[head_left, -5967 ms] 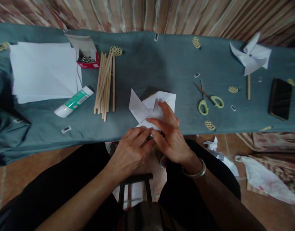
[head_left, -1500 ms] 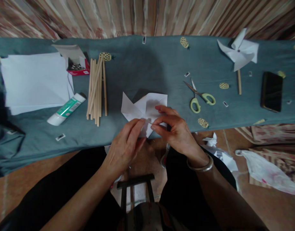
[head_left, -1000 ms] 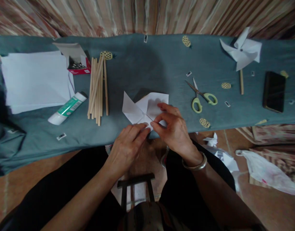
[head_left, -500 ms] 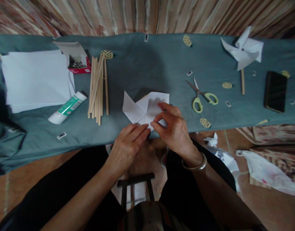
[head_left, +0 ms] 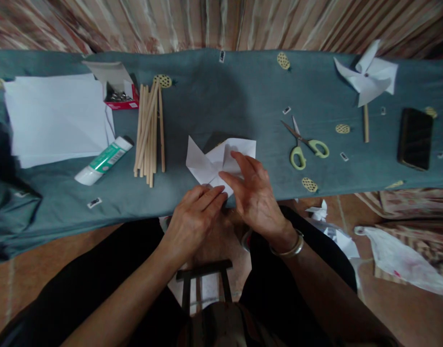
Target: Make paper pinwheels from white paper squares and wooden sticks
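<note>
White paper pinwheel (head_left: 210, 161) flat, flaps pointing outward, under spread right hand (head_left: 255, 195).

White paper, teal cloth, pale wood sticks

White folded paper (head_left: 210, 161); white finished pinwheel (head_left: 368, 77); white sheet stack (head_left: 55, 115). Cloth (head_left: 225, 96) is muted teal with yellow dotted oval motifs. Scissors (head_left: 306, 144) have pale green handles. Glue tube (head_left: 104, 160) is white with a green label. Box (head_left: 120, 94) red, flap white. Sticks (head_left: 149, 130) light tan. Phone (head_left: 415, 138) black. Curtain (head_left: 214, 24) has brown-cream stripes.
</note>
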Demonstrator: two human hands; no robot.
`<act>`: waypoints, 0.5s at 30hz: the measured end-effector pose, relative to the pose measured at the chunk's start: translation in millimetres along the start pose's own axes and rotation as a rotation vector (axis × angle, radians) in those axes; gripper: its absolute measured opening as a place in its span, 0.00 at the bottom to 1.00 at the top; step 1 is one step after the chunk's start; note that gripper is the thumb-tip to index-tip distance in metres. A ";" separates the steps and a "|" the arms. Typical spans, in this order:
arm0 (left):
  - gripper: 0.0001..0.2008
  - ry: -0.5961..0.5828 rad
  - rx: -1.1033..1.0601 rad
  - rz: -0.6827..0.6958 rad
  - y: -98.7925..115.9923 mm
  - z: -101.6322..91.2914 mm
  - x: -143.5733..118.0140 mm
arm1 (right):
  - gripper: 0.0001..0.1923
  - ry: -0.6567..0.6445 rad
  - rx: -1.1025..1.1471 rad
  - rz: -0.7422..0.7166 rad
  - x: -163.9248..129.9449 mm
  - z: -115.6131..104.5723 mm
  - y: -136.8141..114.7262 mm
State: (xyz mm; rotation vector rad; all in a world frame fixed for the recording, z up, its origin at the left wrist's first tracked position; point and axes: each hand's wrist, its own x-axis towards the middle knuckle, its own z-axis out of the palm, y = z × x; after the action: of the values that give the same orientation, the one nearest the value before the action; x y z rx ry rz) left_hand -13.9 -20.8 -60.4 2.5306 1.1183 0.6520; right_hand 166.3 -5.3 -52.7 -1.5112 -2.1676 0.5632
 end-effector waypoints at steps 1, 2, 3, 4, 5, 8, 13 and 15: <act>0.14 -0.003 0.001 0.001 0.2 -0.4 0.5 | 0.20 -0.001 0.009 0.006 -0.8 2.5 -0.9; 0.13 -0.005 0.003 0.001 0.4 -0.8 0.9 | 0.20 -0.002 0.019 0.010 -1.7 5.0 -2.1; 0.13 -0.003 0.005 0.002 0.5 -1.2 1.4 | 0.20 0.001 0.026 0.013 -2.8 7.5 -3.3; 0.12 -0.001 0.006 0.003 0.6 -1.5 1.8 | 0.20 0.005 0.028 0.014 -3.9 9.9 -4.4; 0.12 0.001 0.006 0.003 0.5 -1.8 2.1 | 0.20 0.008 0.026 0.011 -5.0 12.0 -5.3; 0.12 -0.001 0.002 0.007 0.1 -1.7 2.2 | 0.21 0.018 0.012 0.000 -7.8 16.9 -6.1; 0.12 -0.007 0.009 0.010 -0.4 0.1 0.8 | 0.20 0.036 -0.022 -0.007 -10.5 20.3 -4.1; 0.12 -0.007 -0.002 0.003 -0.1 0.5 0.5 | 0.21 0.046 -0.035 -0.022 -11.8 21.0 -3.7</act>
State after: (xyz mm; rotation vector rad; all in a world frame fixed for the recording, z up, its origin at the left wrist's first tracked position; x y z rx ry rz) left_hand -13.5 -20.4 -60.7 2.5312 1.1114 0.6441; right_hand 155.2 -19.3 -69.4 -1.5018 -2.1671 0.4801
